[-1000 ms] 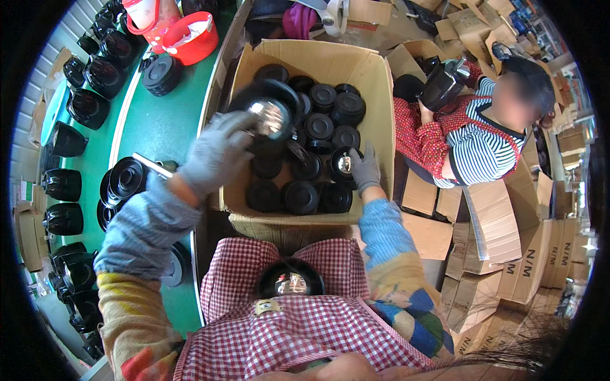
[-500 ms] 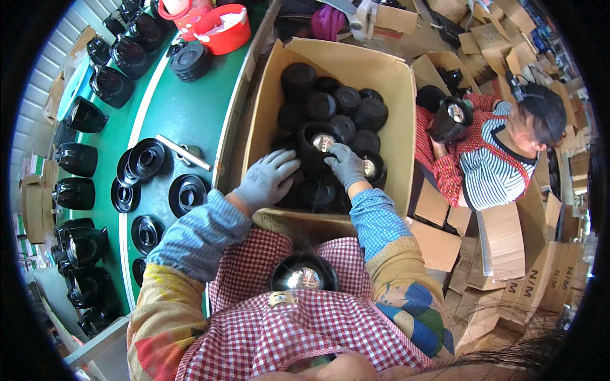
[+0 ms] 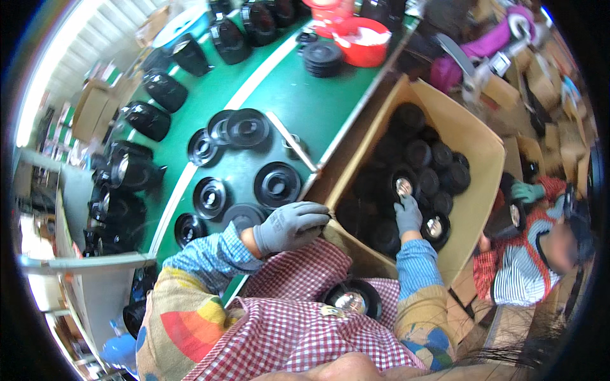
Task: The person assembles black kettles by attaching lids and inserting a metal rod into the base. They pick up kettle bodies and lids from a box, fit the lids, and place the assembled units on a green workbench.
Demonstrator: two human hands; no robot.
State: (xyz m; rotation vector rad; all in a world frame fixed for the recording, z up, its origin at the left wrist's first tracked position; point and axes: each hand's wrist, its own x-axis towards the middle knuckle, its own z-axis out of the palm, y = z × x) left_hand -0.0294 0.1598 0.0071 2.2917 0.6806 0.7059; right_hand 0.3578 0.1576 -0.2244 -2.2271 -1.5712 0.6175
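My right hand (image 3: 408,217), in a grey glove, reaches down into a cardboard box (image 3: 486,159). Its fingers are closed at the near rim of a black round pot-like part (image 3: 395,178) with a shiny disc inside. Beside that hand lies another black part (image 3: 436,238) with a shiny centre, among several dark round pieces. My left hand (image 3: 289,228), also gloved, holds nothing; its fingers stretch toward the box's near left corner, close to the table edge. In my lap, on the checked apron, rests one more black part (image 3: 373,296) with a shiny centre.
On the green table (image 3: 190,219) at left lie several black ring-shaped lids (image 3: 277,185) and a white stick (image 3: 292,141). Shiny black pots (image 3: 147,119) line its far side. A red basin (image 3: 362,47) stands at the back. A co-worker (image 3: 524,267) sits at right.
The view has swung left, so the box appears farther right. My left hand has left the box's inside for its near left corner. My right hand stays at the same black part.
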